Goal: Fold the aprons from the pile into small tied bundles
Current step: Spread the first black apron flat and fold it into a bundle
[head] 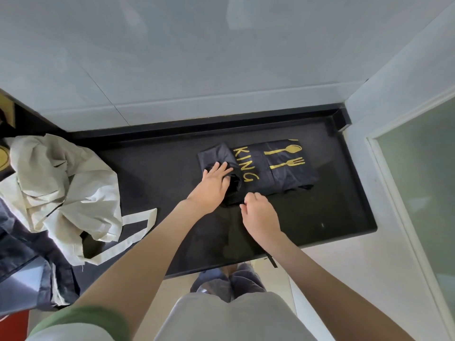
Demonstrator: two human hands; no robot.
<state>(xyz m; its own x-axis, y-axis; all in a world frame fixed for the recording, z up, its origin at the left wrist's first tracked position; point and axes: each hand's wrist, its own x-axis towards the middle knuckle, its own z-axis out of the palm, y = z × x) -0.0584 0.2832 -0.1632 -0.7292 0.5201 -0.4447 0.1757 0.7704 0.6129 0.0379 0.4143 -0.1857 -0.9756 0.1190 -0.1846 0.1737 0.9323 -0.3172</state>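
Closest to my camera is a green sleeve (78,321), and from there two bare forearms reach to the black counter (160,168). On it, right of the middle, lies the dark apron (278,173), folded to a band. Its long axis runs left to right, and the gold spoon and fork point their heads to the right. The left hand (213,185) presses flat, fingers straight, on the left end, where the cloth looks rolled. The right hand (258,212) is curled at the near edge; whether it pinches a strap I cannot tell. I judge the folding nearly done, the tying not yet. The cream apron (61,183) and dark cloths (14,242) wait unfolded at the left.
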